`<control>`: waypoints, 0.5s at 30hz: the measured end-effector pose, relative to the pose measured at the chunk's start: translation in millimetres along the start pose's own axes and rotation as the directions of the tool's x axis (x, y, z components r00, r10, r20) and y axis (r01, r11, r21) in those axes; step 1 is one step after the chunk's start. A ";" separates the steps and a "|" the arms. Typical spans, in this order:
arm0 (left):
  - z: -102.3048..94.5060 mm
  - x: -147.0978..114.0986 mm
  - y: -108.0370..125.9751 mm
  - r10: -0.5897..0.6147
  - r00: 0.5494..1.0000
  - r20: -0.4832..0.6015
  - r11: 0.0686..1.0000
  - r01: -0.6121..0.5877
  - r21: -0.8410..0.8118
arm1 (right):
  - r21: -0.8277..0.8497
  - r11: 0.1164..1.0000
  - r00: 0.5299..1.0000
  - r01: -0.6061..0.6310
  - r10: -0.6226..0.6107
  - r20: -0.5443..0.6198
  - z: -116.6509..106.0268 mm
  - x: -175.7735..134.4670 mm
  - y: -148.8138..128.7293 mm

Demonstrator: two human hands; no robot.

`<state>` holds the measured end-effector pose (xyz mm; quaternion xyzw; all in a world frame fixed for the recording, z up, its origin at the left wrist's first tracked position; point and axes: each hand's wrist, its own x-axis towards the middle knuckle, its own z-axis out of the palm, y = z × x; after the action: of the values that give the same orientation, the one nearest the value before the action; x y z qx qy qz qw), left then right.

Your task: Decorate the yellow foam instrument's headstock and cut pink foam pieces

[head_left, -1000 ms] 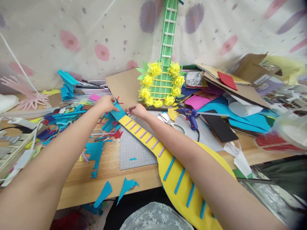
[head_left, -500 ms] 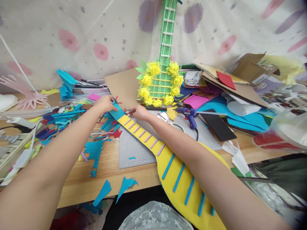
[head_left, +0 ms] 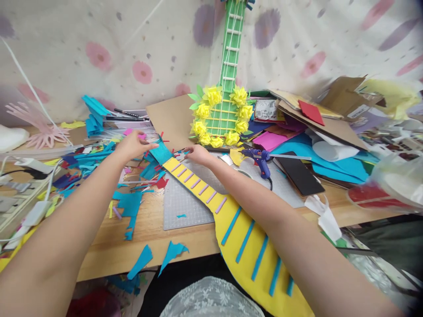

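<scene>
A pipa-shaped paper craft (head_left: 211, 200) lies slantwise from the table's middle towards my lap, its body yellow with blue strips and its neck crossed by short purple strips. Its blue head (head_left: 161, 154) has small red pegs (head_left: 176, 155) sticking out at the sides. My left hand (head_left: 134, 144) hovers at the left of the head, thumb and fingers apart, holding nothing visible. To the right of the head, my right hand (head_left: 197, 155) has its fingers bent together near the red pegs; whatever sits between the fingertips is too small to make out. My right forearm crosses over the yellow body and hides part of it.
A green paper guitar with yellow flowers (head_left: 228, 110) stands at the back. A blue glue gun (head_left: 262, 163) and a phone (head_left: 302, 174) lie right of a grey cutting mat (head_left: 185, 207). Blue paper scraps (head_left: 128, 207) and a power strip (head_left: 13, 207) occupy the left side.
My left hand has let go of the blue head and moved slightly left, its fingers parting. My right hand has shifted a little to the right, away from the pegs.
</scene>
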<state>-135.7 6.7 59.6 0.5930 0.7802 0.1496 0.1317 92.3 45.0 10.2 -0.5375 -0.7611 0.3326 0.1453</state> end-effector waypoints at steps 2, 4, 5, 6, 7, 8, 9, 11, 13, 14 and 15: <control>2.1 -21.0 -13.9 -0.019 0.989 -0.149 0.997 0.008 -0.076 | -0.003 0.999 0.999 0.032 -0.032 0.001 -2.8 -5.4 1.5; 10.4 -42.7 -27.3 -0.029 0.950 -0.311 0.997 0.008 -0.072 | -0.015 0.998 0.998 0.055 -0.055 0.007 -3.5 -11.2 1.1; 16.2 -52.1 -33.3 -0.005 0.936 -0.353 0.998 -0.016 -0.057 | -0.026 0.998 0.998 0.062 -0.061 0.011 -2.8 -13.7 0.3; 22.5 -59.7 -38.5 0.044 0.941 -0.337 0.998 -0.056 -0.027 | -0.039 0.997 0.998 0.067 -0.067 0.015 -1.4 -15.9 -0.6; 28.9 -65.3 -42.8 0.101 0.948 -0.302 0.995 -0.099 0.022 | -0.050 0.996 0.997 0.073 -0.072 0.024 0.5 -17.7 -1.6; 34.7 -69.0 -46.0 0.145 0.952 -0.270 0.989 -0.128 0.081 | -0.056 0.995 0.997 0.078 -0.076 0.031 2.9 -19.1 -2.5; 39.7 -70.9 -48.0 0.198 0.952 -0.232 0.976 -0.170 0.133 | -0.057 0.995 0.996 0.085 -0.082 0.037 5.5 -20.3 -3.2; 46.6 -71.3 -49.0 0.300 0.938 -0.173 0.938 -0.257 0.235 | -0.057 0.993 0.994 0.106 -0.105 0.025 10.4 -22.5 -4.0; 50.0 -70.2 -46.8 0.380 0.917 -0.119 0.886 -0.324 0.331 | -0.081 0.982 0.985 0.170 -0.173 -0.028 13.8 -25.0 -4.5; 50.8 -69.8 -44.9 0.402 0.911 -0.091 0.860 -0.341 0.379 | -0.110 0.970 0.972 0.219 -0.227 -0.068 14.9 -26.4 -4.7; 51.3 -69.8 -42.9 0.412 0.909 -0.064 0.837 -0.350 0.421 | -0.152 0.950 0.951 0.274 -0.291 -0.105 15.5 -27.9 -5.1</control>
<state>-135.8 -67.5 -2.4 0.7375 0.6678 0.0551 -0.0845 90.3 13.0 5.9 -0.4515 -0.8403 0.2215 0.2023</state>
